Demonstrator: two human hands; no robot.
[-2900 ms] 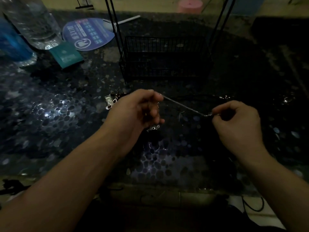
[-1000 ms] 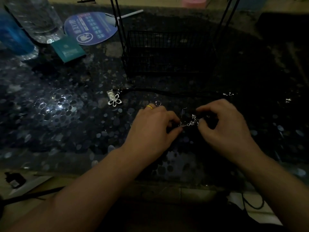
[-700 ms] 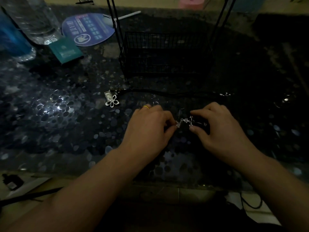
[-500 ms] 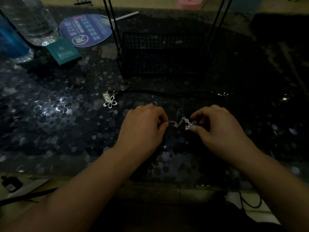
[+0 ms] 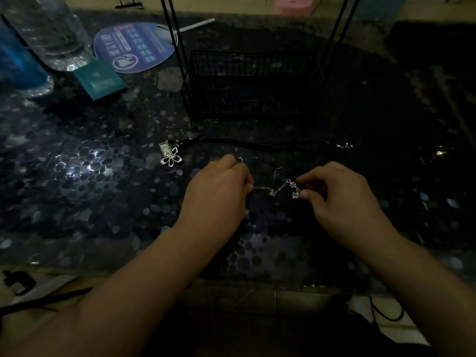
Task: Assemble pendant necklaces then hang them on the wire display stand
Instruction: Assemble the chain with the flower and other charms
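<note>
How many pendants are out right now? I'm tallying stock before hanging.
2. A flower pendant lies on the table left of the hands; a small pendant sits at the right hand. Dim light may hide others.

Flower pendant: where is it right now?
Head view, left of centre: the flower pendant lies on the pebble-pattern table, at the left end of the black cord, just up-left of the left hand, untouched.

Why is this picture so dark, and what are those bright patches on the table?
Head view: the room is dim, so the wire display stand nearly vanishes against the dark table; the bright patches are glare on its glossy pebble surface; the silver chain glints between both hands; edges bow from the wide lens.
</note>
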